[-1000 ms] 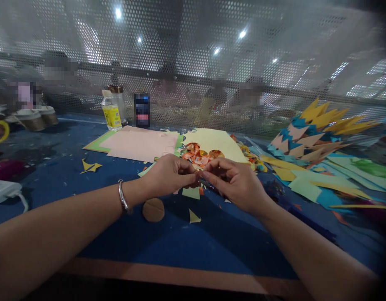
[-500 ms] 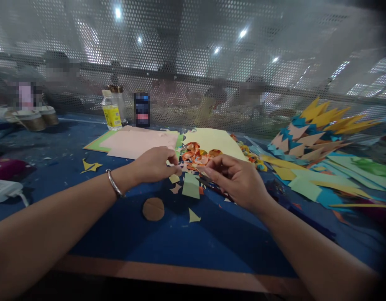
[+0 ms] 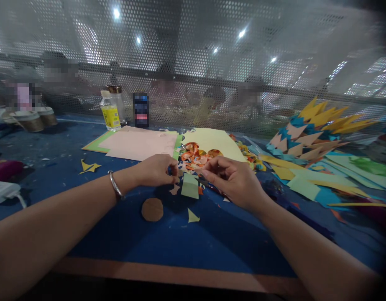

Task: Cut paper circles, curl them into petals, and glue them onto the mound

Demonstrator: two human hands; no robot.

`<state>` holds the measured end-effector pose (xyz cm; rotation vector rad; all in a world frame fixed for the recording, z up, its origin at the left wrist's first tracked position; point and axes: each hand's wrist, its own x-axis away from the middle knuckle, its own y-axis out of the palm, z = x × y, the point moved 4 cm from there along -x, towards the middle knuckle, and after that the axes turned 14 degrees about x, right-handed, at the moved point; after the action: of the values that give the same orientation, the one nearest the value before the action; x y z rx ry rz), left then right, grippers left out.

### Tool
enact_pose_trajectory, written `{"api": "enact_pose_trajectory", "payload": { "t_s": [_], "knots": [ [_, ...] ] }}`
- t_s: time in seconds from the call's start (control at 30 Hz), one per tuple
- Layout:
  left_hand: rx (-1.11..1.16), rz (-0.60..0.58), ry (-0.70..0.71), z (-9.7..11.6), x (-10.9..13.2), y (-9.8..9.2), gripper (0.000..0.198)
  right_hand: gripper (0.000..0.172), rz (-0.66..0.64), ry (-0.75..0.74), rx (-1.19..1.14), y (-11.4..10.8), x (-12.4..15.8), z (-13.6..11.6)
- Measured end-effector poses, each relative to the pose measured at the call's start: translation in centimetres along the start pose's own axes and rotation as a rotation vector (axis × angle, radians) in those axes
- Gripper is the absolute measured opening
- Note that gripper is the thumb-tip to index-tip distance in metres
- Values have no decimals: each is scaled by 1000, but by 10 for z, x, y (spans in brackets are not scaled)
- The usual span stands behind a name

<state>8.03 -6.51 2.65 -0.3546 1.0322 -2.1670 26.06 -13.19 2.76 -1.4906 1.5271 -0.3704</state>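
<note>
My left hand (image 3: pixel 158 170) is closed just above the scraps, thumb and fingertips drawn together. Whatever it may pinch is hidden. My right hand (image 3: pixel 228 177) is also closed, with its thumb against the curled fingers; a small pale sliver shows by the fingertips, too small to name. Dark scissors (image 3: pixel 208 183) lie partly beneath the right hand. Between the hands rests a pale green paper piece (image 3: pixel 190 186), with orange curled paper pieces (image 3: pixel 195 155) behind it. Nearer to me are a round brown cardboard disc (image 3: pixel 152 209) and a pale yellow triangular scrap (image 3: pixel 193 215).
Pink paper sheets (image 3: pixel 139 143) and a pale yellow sheet (image 3: pixel 211 140) lie behind. A bottle (image 3: pixel 110 113) and a phone (image 3: pixel 141 109) stand at the back. Right is a spiky paper model (image 3: pixel 305 136) beside paper strips (image 3: pixel 305 186). A white charger (image 3: pixel 4 190) sits left.
My left hand has moved down and slightly nearer to me, over where a small yellow scrap showed. The right hand has barely shifted, fingers still curled.
</note>
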Motion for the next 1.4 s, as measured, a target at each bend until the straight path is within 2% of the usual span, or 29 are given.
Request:
{"api": "enact_pose_trajectory", "payload": {
  "t_s": [0.17, 0.3, 0.57, 0.8, 0.93, 1.13, 1.3, 1.4],
  "knots": [
    [187, 186, 39, 6, 1, -4, 8, 17, -8, 4, -21, 1, -1, -1],
    [392, 262, 32, 9, 1, -5, 17, 16, -11, 10, -34, 1, 0, -2],
    [894, 193, -98, 3, -5, 8, 18, 18, -6, 9, -28, 1, 0, -3],
    [929, 265, -100, -5, -5, 12, 15, 13, 73, -3, 3, -1, 2, -2],
    [883, 295, -90, -2, -5, 17, 13, 10, 58, -42, 77, 0, 2, -6],
    [1084, 248, -103, 12, -2, 28, 27, 8, 27, -80, 111, 0, 2, -7],
    [1229, 216, -139, 20, 0, 29, 21, 8, 18, -111, 164, 0, 2, -8],
    [1235, 220, -151, 22, 0, 27, 16, 7, 16, -138, 198, 1, 2, -9]
  ]
}}
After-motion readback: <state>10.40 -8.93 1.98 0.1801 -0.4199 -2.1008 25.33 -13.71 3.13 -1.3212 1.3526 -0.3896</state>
